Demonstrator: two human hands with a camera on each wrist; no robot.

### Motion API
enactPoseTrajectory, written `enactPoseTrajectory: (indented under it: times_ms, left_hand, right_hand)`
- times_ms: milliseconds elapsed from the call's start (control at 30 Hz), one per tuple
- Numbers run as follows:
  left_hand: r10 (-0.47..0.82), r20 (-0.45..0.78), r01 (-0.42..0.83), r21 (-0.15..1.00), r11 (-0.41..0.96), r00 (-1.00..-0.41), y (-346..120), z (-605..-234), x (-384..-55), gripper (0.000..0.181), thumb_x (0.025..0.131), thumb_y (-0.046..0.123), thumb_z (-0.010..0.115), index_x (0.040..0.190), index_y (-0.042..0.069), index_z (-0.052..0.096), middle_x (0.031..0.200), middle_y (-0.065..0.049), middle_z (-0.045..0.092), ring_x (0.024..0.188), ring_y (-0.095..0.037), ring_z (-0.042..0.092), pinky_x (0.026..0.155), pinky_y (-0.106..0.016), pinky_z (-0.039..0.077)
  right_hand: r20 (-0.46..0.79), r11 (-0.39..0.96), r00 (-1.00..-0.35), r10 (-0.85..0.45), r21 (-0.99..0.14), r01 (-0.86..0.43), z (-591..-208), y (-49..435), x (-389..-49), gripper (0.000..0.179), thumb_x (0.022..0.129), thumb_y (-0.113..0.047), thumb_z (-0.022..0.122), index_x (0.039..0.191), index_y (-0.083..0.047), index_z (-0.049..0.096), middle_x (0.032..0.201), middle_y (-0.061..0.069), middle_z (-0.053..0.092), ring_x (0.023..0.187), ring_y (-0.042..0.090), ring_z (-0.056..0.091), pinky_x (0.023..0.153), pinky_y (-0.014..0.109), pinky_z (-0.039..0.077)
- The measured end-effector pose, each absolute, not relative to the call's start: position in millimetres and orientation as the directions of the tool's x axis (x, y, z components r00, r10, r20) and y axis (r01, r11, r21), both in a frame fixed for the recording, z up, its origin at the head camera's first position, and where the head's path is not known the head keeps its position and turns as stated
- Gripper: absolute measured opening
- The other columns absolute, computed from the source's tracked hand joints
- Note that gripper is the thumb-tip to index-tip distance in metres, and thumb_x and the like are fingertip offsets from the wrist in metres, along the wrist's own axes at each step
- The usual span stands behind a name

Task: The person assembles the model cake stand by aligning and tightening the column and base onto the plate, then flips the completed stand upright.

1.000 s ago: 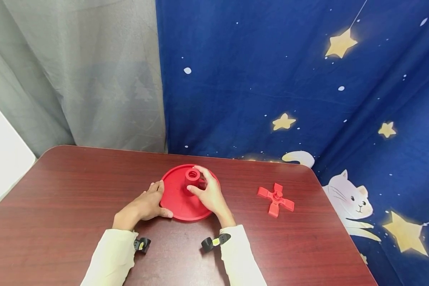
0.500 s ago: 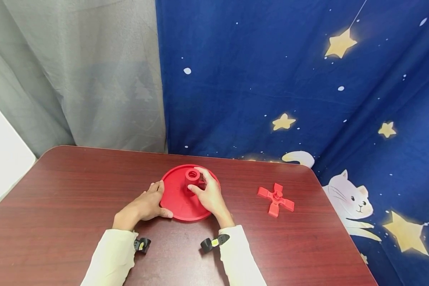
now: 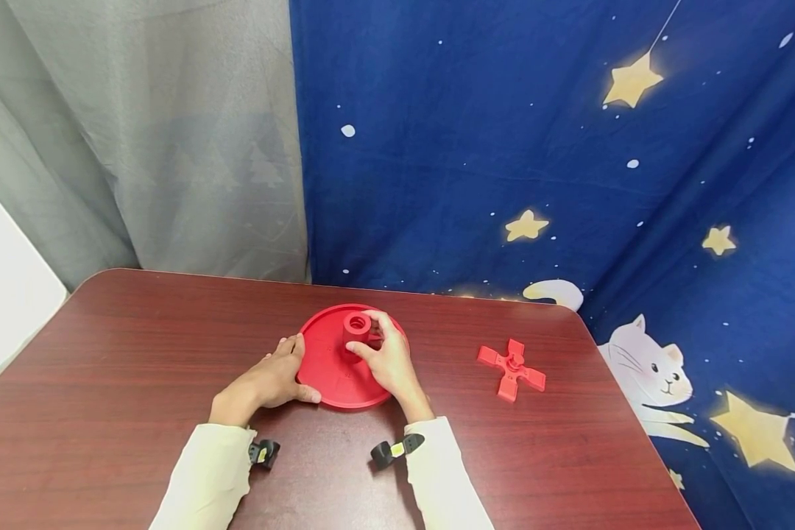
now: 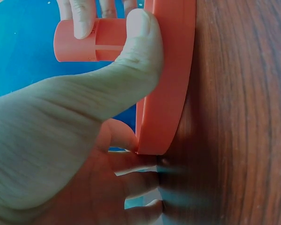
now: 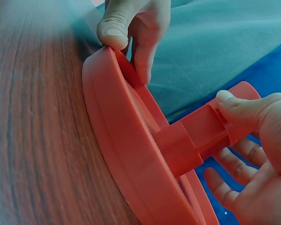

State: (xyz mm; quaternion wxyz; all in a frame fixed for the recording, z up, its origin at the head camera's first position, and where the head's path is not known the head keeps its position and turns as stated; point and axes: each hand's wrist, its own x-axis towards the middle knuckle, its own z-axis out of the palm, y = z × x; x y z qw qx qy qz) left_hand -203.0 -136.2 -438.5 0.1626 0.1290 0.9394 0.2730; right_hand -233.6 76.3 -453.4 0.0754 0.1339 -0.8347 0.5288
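A shallow red round tray [image 3: 324,379] lies on the table with a hollow red tube [image 3: 354,333] standing upright at its middle. My left hand [image 3: 265,381] holds the tray's left side; its thumb bends over the near rim [image 4: 171,98]. My right hand [image 3: 392,362] pinches the tube near its top, thumb on the near side and fingers behind. In the right wrist view the tube has a wider upper part [image 5: 243,91], a cut-out section and a wider collar [image 5: 178,147] at the tray. My right hand partly hides a small side piece.
A red cross-shaped piece [image 3: 511,370] with a central peg lies on the table to the right, apart from both hands. The brown table [image 3: 139,353] ends at the back against a grey curtain [image 3: 218,147] and a blue star-patterned curtain [image 3: 437,162].
My right hand shifts only very slightly around the tube, its wrist moving a touch left. The left hand, the tray and the cross-shaped piece stay in place.
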Motion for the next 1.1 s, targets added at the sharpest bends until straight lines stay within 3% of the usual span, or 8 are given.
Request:
enactPoseTrajectory:
  times_ms: [500,733,1100]
  left_hand:
    - [0.335,-0.242,0.155,0.551,0.82,-0.911,-135.7,-438.6,-203.4,0.117,0.077,0.041,0.083,0.149,-0.018,0.014,0.156,-0.037,0.017,0.144,-0.055,0.015,0.116,-0.065,0.02]
    - [0.327,-0.259,0.134,0.561,0.817,-0.909,-136.4,-440.8,-204.5,0.116,0.078,0.041,0.082,0.151,-0.016,0.012,0.158,-0.035,0.015,0.146,-0.054,0.013,0.117,-0.064,0.019]
    - [0.337,-0.241,0.156,0.554,0.818,-0.91,-136.3,-438.7,-204.0,0.117,0.076,0.042,0.083,0.149,-0.018,0.014,0.156,-0.037,0.016,0.145,-0.055,0.014,0.116,-0.065,0.02]
  right_hand:
    - [0.25,0.408,-0.962,-0.108,-0.872,-0.273,-453.2,74.2,-232.7,0.057,0.078,-0.016,0.086,0.125,-0.012,0.056,0.113,0.007,0.067,0.102,0.021,0.064,0.089,0.031,0.056]
    - [0.257,0.356,-0.946,-0.198,-0.88,-0.314,-450.0,79.9,-233.6,0.074,0.078,-0.015,0.085,0.141,-0.01,0.046,0.132,0.008,0.06,0.119,0.023,0.059,0.1,0.037,0.052]
    - [0.278,0.327,-0.92,-0.277,-0.873,-0.363,-447.6,84.0,-234.0,0.062,0.085,0.002,0.073,0.141,-0.004,0.048,0.134,0.016,0.059,0.123,0.033,0.059,0.102,0.046,0.05]
